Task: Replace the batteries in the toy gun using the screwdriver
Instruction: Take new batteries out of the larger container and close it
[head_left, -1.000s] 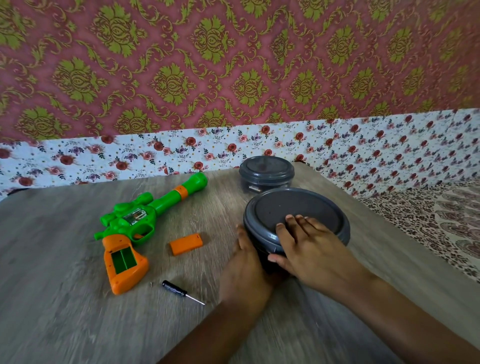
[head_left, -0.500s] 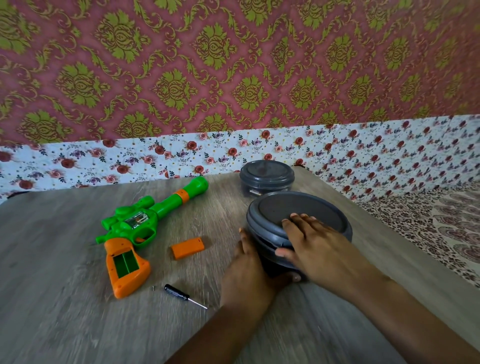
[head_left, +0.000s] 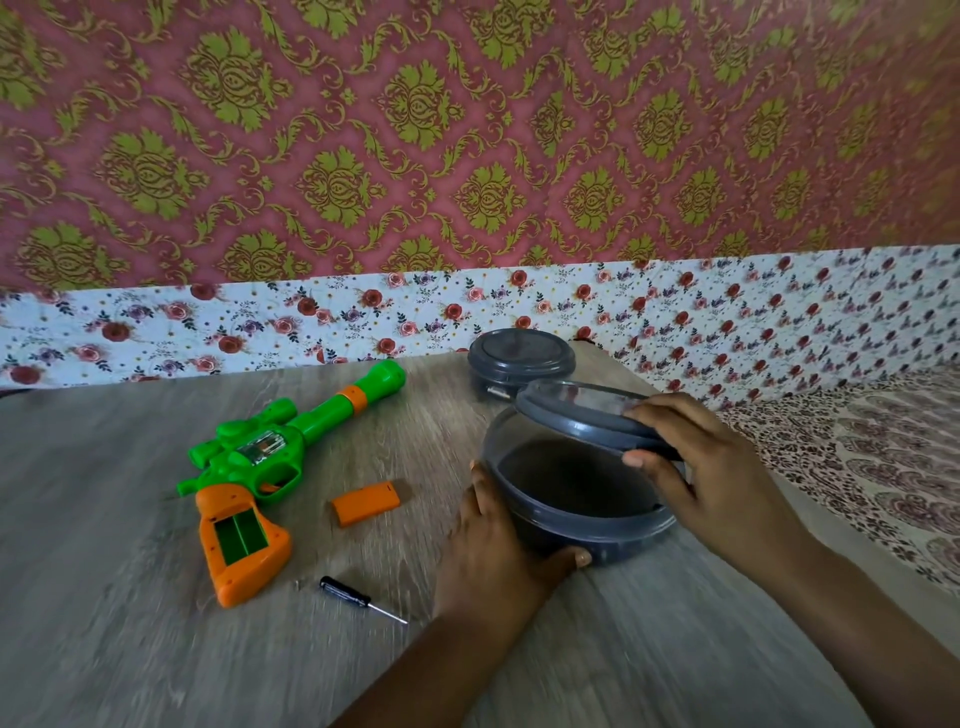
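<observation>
On the wood-grain bench (head_left: 130, 649), 1 toy gun (head_left: 270, 462) lies flat at the left, long axis diagonal, green barrel pointing up-right toward the wall, orange grip nearest with its battery bay open. Beside it lie 1 orange cover (head_left: 366, 503) and 1 screwdriver (head_left: 358, 599), tip pointing right. Of 2 grey containers, the left hand (head_left: 493, 556) steadies the near container (head_left: 576, 509) with curled fingers; the right hand (head_left: 711, 478) grips its lifted, tilted lid (head_left: 576, 410). The far container (head_left: 522, 364) is lidded. Floral paper (head_left: 467, 156) covers the wall

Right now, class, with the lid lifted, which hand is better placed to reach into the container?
Probably the left hand: it only steadies the container wall, while the right hand grips the tilted lid.
</observation>
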